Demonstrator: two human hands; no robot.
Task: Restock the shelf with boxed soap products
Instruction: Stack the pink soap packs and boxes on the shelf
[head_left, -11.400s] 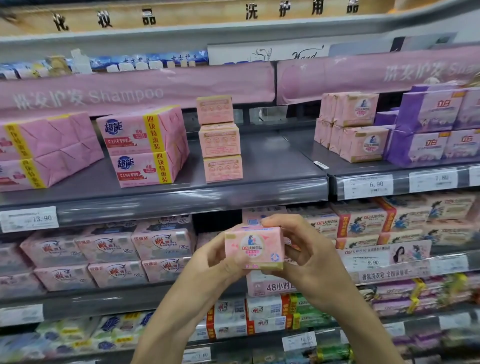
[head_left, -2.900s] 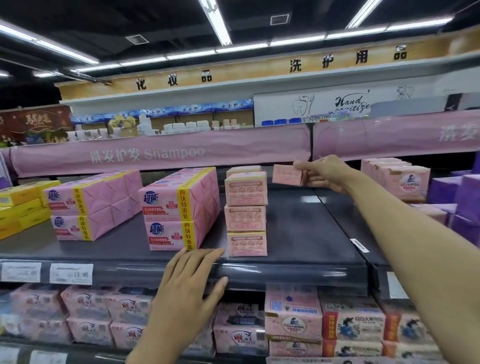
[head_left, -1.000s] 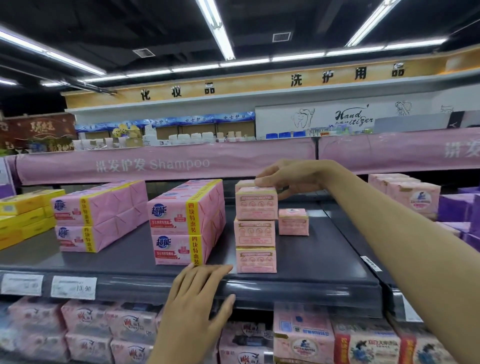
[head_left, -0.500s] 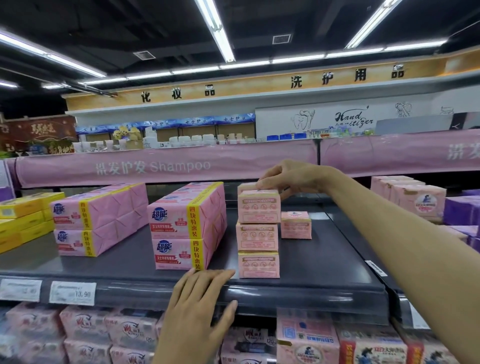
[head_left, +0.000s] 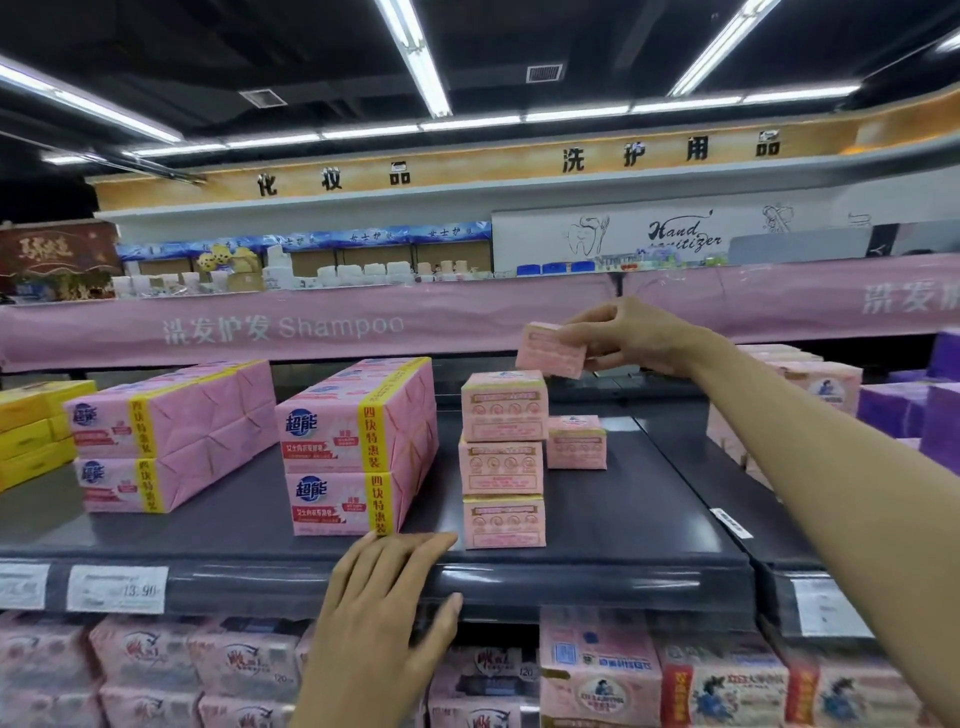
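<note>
Three boxes form a stack (head_left: 503, 457) just under the right hand (head_left: 634, 335), whose fingers pinch a box (head_left: 551, 349) in the air; the left hand (head_left: 382, 597) rests flat-fingered on the shelf (head_left: 623, 519) edge, and most shelf room looks unfilled

On the shelf (head_left: 597, 551), a three-box stack (head_left: 503, 457) stands near the front edge. A single box (head_left: 575, 441) sits on the shelf just behind the stack, to its right. The right hand (head_left: 639, 335) pinches a loose box (head_left: 550, 349) just above the stack's top, toward its rear right.

Left of the stack stands a two-tier bundle (head_left: 358, 447), and further left a second bundle (head_left: 171, 434). The left hand (head_left: 384, 587) rests on the shelf's front edge, before the two-tier bundle. A price label (head_left: 117, 587) is fixed to that edge at left. Packed boxes (head_left: 597, 670) fill the level below.
</note>
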